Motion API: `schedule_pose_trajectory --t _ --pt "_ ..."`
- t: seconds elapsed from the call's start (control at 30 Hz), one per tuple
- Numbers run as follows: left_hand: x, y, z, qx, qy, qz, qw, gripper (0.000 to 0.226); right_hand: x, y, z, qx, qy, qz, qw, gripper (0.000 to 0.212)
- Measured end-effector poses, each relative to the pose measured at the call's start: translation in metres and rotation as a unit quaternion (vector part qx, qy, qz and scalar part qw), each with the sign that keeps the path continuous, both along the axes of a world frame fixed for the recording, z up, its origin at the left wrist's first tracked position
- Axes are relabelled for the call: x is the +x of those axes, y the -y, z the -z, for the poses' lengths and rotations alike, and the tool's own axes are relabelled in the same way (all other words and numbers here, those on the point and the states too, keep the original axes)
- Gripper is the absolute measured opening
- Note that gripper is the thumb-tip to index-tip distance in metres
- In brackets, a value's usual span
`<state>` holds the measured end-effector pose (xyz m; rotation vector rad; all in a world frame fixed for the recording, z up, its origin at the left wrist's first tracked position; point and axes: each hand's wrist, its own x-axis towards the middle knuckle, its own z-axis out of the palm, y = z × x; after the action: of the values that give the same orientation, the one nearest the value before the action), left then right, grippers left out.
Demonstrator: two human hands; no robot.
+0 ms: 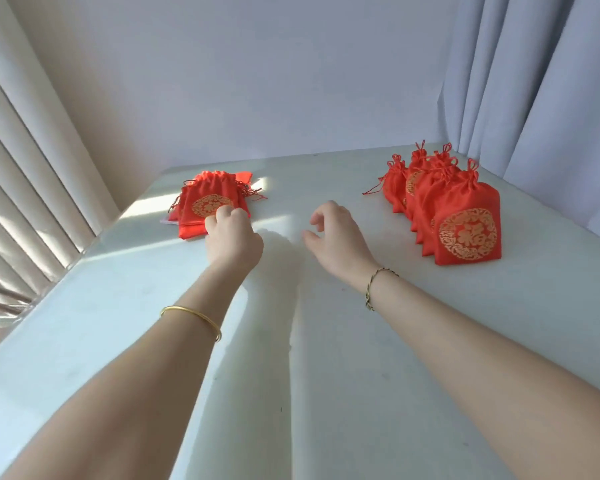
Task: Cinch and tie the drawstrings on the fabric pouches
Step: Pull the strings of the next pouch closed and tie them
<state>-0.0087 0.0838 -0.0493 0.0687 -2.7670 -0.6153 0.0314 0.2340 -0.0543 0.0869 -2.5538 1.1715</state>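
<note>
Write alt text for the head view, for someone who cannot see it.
A person's left hand curls its fingers on the top pouch of a flat red stack at the table far left. The right hand hovers open beside it; tied pouches stand in a row at far right.

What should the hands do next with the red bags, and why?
Probably lift the top pouch off the flat pile with the left hand, toward the empty right hand. That hand touches it, its top looks untied, and the tied pouches stand at right.
</note>
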Motion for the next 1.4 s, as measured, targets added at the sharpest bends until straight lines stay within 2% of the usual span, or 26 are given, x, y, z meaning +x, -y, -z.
schedule_pose_trajectory --t 0.1,0.2,0.27,0.47,0.63,0.73,0.83,0.97,1.0,1.07,1.13,1.23,1.3,1.4 --pt "-0.021 0.023 0.000 -0.055 0.017 0.018 0.998 0.044 -0.015 0.013 0.013 -0.081 0.026 -0.004 0.996 0.014" --pt "-0.035 0.033 0.008 -0.099 0.048 0.032 0.993 0.047 -0.019 0.014 0.026 -0.117 0.018 0.026 0.993 0.011" --pt "-0.039 0.037 0.012 -0.110 0.038 0.029 0.993 0.048 -0.018 0.011 0.028 -0.141 0.011 0.032 0.989 0.011" --pt "-0.042 0.043 0.008 -0.122 0.022 0.048 0.991 0.054 -0.014 0.013 0.028 -0.122 -0.012 0.028 0.992 0.013" --pt "-0.032 0.039 0.003 -0.183 -0.051 0.025 0.981 0.030 -0.008 0.011 0.025 -0.166 -0.015 0.020 0.986 0.011" --pt "-0.006 0.025 -0.012 -0.152 -0.079 0.075 0.982 0.024 -0.006 0.012 0.019 -0.221 -0.024 0.036 0.974 0.012" --pt "0.040 -0.001 -0.019 -0.092 -0.020 0.203 0.975 0.024 -0.003 0.004 0.012 -0.248 -0.033 0.068 0.966 0.014" --pt "0.093 -0.019 -0.024 0.024 0.153 0.355 0.922 0.016 0.007 -0.016 0.009 -0.200 0.005 0.073 0.977 0.018" --pt "0.096 -0.018 -0.028 0.066 0.177 0.354 0.916 0.016 0.010 -0.019 0.010 -0.186 0.021 0.067 0.980 0.019" --pt "0.083 -0.008 -0.030 0.109 0.126 0.282 0.945 0.018 0.012 -0.022 0.014 -0.148 0.041 0.063 0.986 0.020" --pt "0.063 0.006 -0.023 0.073 0.066 0.173 0.980 0.032 0.013 -0.021 0.017 -0.096 0.044 0.063 0.992 0.025" --pt "0.047 0.014 -0.006 0.020 0.115 0.090 0.989 0.052 0.011 -0.016 0.018 -0.029 0.040 0.044 0.998 0.033" --pt "0.046 0.008 0.005 0.005 0.132 0.076 0.988 0.046 0.011 -0.013 0.020 0.014 0.033 0.031 0.999 0.033" --pt "0.047 0.002 0.011 0.043 0.070 0.085 0.993 0.019 0.011 -0.015 0.021 -0.002 0.020 0.007 1.000 0.036"
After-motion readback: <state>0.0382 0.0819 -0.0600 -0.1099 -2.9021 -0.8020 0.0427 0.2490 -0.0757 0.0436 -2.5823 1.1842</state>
